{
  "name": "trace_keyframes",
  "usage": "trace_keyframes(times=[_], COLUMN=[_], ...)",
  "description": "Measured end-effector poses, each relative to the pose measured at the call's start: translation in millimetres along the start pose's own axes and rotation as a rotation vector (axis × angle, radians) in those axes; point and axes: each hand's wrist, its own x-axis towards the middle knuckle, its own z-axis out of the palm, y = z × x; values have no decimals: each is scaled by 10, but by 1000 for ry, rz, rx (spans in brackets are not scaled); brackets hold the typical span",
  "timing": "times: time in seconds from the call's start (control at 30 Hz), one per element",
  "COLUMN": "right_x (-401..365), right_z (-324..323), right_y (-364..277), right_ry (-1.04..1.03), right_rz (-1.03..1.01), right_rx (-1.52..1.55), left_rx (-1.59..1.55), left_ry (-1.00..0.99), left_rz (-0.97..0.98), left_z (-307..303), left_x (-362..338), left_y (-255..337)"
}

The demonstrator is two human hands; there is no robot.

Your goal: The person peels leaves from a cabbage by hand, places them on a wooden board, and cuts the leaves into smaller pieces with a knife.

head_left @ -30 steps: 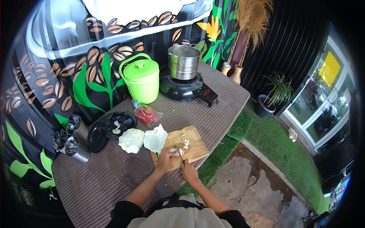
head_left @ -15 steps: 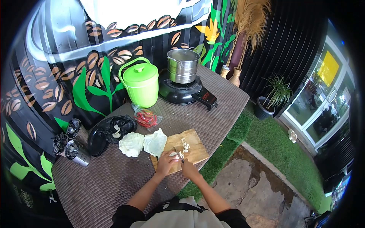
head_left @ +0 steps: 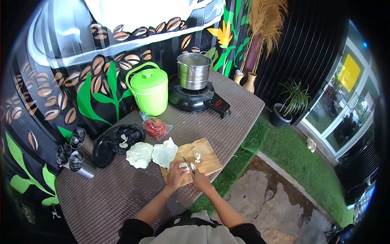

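Observation:
On the wooden cutting board (head_left: 209, 156) my left hand (head_left: 176, 177) presses down a small pale piece of cabbage (head_left: 184, 166), fingers bent over it. My right hand (head_left: 201, 181) is closed around the handle of a knife (head_left: 187, 161), whose blade lies against the cabbage beside my left fingertips. Chopped white bits (head_left: 196, 155) are scattered on the board just past the blade. Two large cabbage leaves, one left (head_left: 139, 155) and one right (head_left: 165, 152), rest beyond my left hand, the right one touching the board.
A black plastic bag (head_left: 131, 136) lies by a black plate (head_left: 102, 152). Red chillies in clear plastic (head_left: 156, 127) sit before a lime-green bucket (head_left: 149, 91). A steel pot (head_left: 193, 72) stands on a black stove (head_left: 189, 97). Metal cutlery holders (head_left: 83, 164) are at left.
The knife blade has shifted slightly at the cabbage piece, and both hands stay at nearly the same place on the board. The whole view has moved a little.

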Motion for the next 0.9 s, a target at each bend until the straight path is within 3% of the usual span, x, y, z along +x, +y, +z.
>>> trace_keyframes(times=[0.2, 0.57, 0.63, 0.77, 0.83, 0.9], right_x=[-106, -56, -151, -79, 13, 68], right_z=[311, 176, 303, 263, 140, 44], right_y=[-33, 72, 17, -61, -66, -22], right_ry=[128, 4, 150, 104, 33, 13], right_rz=[89, 21, 56, 92, 57, 31], right_rx=[4, 37, 18, -11, -29, -27], left_rx=[-105, -102, -95, -75, -229, -136], left_ry=[-12, -64, -27, -26, -60, -39], left_rz=[-90, -182, -131, -95, -261, -160], left_z=[14, 64, 90, 80, 99, 52], left_x=[-12, -94, -98, -99, -102, -71], left_y=[-62, -75, -110, -121, -110, -65])
